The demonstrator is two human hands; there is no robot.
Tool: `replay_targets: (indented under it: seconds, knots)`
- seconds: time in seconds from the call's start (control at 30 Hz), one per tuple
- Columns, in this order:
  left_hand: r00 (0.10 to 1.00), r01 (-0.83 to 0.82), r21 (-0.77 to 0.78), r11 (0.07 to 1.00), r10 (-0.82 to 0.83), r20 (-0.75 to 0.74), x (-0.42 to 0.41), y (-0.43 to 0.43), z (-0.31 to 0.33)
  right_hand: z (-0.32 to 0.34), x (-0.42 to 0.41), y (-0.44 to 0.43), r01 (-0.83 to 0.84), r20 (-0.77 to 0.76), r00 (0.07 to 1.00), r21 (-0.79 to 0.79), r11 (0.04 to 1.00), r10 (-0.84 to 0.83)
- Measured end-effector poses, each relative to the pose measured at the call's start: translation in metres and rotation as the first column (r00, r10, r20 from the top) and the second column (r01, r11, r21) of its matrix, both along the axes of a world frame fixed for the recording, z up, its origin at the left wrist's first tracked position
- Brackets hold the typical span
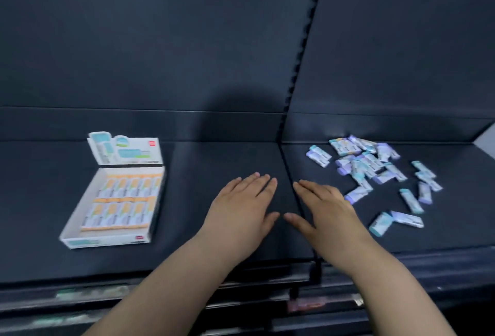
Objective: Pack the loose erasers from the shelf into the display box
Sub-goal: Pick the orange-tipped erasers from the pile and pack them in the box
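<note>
A white display box [77,221] lies open on the left of the dark shelf, its printed lid flap [126,149] standing up behind it. Two rows of orange-sleeved erasers [123,201] fill part of the box. On the right, several loose erasers [375,172] in blue and purple sleeves lie scattered in a heap. My left hand [241,209] and my right hand [324,209] rest flat, palms down, on the shelf between box and heap, fingers spread, holding nothing. My right hand's outer edge is close to the nearest loose erasers.
A seam [292,183] between two shelf panels runs between my hands. A dark back wall [160,41] rises behind the shelf, with a slotted upright [305,41] in it. The shelf's front edge [187,290] carries label strips.
</note>
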State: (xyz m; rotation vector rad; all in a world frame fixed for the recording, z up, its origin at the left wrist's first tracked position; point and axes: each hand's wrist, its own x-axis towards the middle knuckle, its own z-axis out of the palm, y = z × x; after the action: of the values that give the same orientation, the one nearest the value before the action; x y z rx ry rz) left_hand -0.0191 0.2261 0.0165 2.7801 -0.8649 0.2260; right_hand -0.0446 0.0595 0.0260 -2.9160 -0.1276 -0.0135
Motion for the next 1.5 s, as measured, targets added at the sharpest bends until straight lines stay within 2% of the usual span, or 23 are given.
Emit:
replay_targets:
  seconds: [0.2, 0.33, 0.5, 0.67, 0.97, 1.1, 1.23, 1.33, 1.5]
  knots:
    - [1.000, -0.009, -0.098, 0.995, 0.007, -0.025, -0.021, -0.093, -0.017, 0.000, -0.020, -0.095, 0.036, -0.019, 0.999, 0.021, 0.999, -0.036]
    - [0.997, -0.033, -0.125, 0.992, 0.024, -0.076, -0.027, -0.120, -0.020, 0.002, -0.019, -0.126, 0.051, -0.044, 0.998, 0.054, 0.997, -0.048]
    - [0.996, -0.082, -0.066, 0.994, 0.080, -0.039, -0.015, -0.123, -0.013, 0.005, -0.005, -0.142, 0.068, -0.028, 0.997, 0.075, 0.995, -0.066]
    - [0.997, 0.003, -0.014, 1.000, -0.004, -0.081, 0.015, -0.126, -0.010, 0.007, 0.002, -0.153, 0.134, 0.001, 0.991, 0.137, 0.981, -0.136]
    - [0.995, 0.071, 0.010, 0.997, -0.070, -0.072, 0.081, -0.161, -0.004, 0.004, 0.028, -0.192, 0.183, 0.003, 0.983, 0.117, 0.976, -0.185]
    - [0.998, 0.040, 0.038, 0.998, -0.039, -0.040, 0.115, -0.184, 0.001, 0.007, 0.057, -0.229, 0.179, 0.035, 0.982, 0.127, 0.976, -0.184]
    - [0.996, -0.005, 0.100, 0.995, 0.015, -0.093, 0.142, -0.228, -0.002, 0.009, 0.101, -0.267, 0.101, 0.031, 0.994, 0.124, 0.987, -0.105]
    - [0.978, -0.059, 0.159, 0.986, 0.089, -0.191, 0.167, -0.264, -0.014, 0.009, 0.140, -0.289, 0.073, -0.018, 0.997, 0.183, 0.980, -0.071]
    - [0.954, -0.143, 0.219, 0.965, 0.194, -0.231, 0.193, -0.287, -0.028, -0.009, 0.207, -0.301, 0.044, -0.122, 0.992, 0.195, 0.980, -0.020]
